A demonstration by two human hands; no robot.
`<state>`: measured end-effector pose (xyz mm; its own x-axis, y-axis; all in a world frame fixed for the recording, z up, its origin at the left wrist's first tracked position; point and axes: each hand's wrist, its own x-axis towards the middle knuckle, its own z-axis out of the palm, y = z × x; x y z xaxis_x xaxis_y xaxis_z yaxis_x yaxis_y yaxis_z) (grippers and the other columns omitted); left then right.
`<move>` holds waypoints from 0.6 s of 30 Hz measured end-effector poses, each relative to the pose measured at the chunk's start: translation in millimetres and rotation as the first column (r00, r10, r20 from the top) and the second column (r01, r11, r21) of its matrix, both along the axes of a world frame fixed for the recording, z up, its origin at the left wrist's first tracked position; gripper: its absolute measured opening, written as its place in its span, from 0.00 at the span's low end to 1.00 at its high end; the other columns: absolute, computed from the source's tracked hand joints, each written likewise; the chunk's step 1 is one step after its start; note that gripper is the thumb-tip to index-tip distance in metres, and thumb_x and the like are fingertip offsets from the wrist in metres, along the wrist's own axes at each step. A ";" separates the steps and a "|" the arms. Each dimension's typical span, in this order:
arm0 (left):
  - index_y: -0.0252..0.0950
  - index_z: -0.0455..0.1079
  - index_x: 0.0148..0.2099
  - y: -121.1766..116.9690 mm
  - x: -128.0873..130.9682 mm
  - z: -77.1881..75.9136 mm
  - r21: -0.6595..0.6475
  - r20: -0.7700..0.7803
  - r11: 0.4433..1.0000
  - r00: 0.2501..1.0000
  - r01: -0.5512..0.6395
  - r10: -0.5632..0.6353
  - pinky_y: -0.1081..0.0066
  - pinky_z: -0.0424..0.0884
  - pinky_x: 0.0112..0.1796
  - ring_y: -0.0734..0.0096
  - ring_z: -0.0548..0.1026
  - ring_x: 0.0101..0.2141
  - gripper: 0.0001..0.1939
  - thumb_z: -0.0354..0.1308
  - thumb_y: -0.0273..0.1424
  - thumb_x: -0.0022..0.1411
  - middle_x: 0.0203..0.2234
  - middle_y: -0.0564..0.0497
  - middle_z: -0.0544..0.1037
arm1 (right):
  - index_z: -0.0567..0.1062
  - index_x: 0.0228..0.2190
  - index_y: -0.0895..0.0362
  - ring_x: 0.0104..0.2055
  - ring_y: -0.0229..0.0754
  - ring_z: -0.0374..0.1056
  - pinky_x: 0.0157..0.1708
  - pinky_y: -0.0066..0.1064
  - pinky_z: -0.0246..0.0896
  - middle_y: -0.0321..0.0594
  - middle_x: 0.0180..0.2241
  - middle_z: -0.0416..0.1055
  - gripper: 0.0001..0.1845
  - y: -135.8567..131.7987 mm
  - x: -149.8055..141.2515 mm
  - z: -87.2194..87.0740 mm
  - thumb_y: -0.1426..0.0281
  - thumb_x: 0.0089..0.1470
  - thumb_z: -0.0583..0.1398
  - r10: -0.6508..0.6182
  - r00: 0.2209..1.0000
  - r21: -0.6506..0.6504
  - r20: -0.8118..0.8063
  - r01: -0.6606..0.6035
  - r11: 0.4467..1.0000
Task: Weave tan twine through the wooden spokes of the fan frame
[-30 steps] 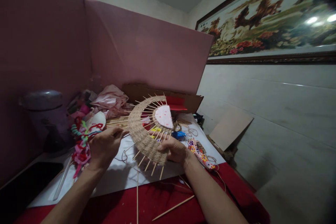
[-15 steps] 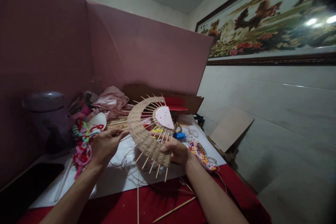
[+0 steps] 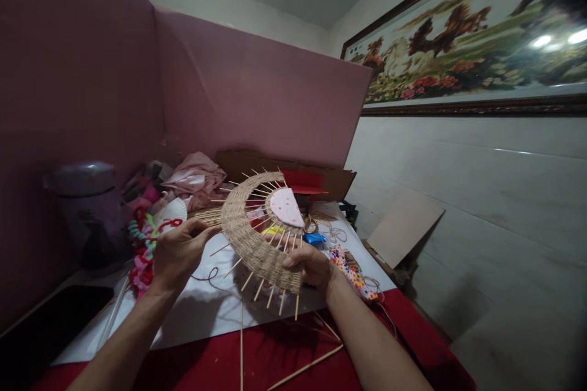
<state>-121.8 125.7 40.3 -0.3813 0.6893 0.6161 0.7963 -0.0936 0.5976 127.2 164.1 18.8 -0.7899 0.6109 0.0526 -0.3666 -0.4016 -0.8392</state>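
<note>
Both hands hold a half-round woven piece (image 3: 250, 238) above the table: a band of twine wound through several radiating wooden sticks, with a pink dotted half-disc (image 3: 285, 206) at its centre. My left hand (image 3: 177, 252) is closed in a pinch at the band's left edge, on a stick or the twine. My right hand (image 3: 312, 266) grips the lower right edge of the band, thumb on top. A loose strand of twine (image 3: 208, 276) trails below onto the white sheet.
White sheet (image 3: 197, 311) over a red cloth (image 3: 275, 354) with loose sticks (image 3: 305, 366). Coloured pipe cleaners (image 3: 142, 244), a paper plate (image 3: 170, 212), pink cloth (image 3: 195, 177) and a lidded jar (image 3: 85, 208) stand at the left. Cardboard box (image 3: 334, 180), blue object (image 3: 314, 238), dotted fabric (image 3: 353, 272) at the right.
The woven piece has turned slightly clockwise and sunk a little to the right. My left hand has moved up and nearer the band's edge; my right hand stays on the lower rim.
</note>
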 end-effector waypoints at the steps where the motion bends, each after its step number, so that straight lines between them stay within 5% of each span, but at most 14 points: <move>1: 0.41 0.72 0.26 0.1 -0.1 -0.3 -0.010 -0.019 1.000 1.000 -0.013 0.013 0.72 0.58 0.25 0.69 0.70 0.22 0.13 0.58 0.45 0.49 0.15 0.55 0.72 | 0.67 0.45 0.60 0.37 0.42 0.70 0.34 0.32 0.66 0.43 0.38 0.74 0.34 -0.1 -0.1 0.3 0.83 0.30 0.57 -0.003 1.000 0.004 -0.007 0.003 1.000; 10: 0.39 0.73 0.30 -2.6 5.4 -9.0 0.086 -0.269 0.981 0.945 -0.171 0.188 0.72 0.56 0.25 0.65 0.73 0.26 0.15 0.53 0.44 0.55 0.22 0.49 0.77 | 0.67 0.44 0.58 0.34 0.43 0.70 0.29 0.34 0.68 0.42 0.36 0.74 0.31 3.5 3.6 -1.6 0.81 0.32 0.59 -0.033 0.999 0.010 0.007 0.033 0.999; 18: 0.40 0.74 0.31 -3.7 14.4 -11.9 0.031 -0.112 0.992 0.986 -0.119 0.121 0.73 0.58 0.26 0.68 0.73 0.25 0.15 0.54 0.45 0.53 0.22 0.51 0.77 | 0.65 0.46 0.58 0.35 0.42 0.70 0.28 0.30 0.67 0.45 0.42 0.72 0.33 0.4 1.6 -1.3 0.80 0.32 0.58 -0.032 0.998 0.047 -0.058 0.034 0.998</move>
<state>-107.4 122.0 28.4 -0.3871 0.6274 0.6757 0.8651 -0.0064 0.5016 128.8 164.5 17.6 -0.7642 0.6324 0.1266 -0.4268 -0.3487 -0.8344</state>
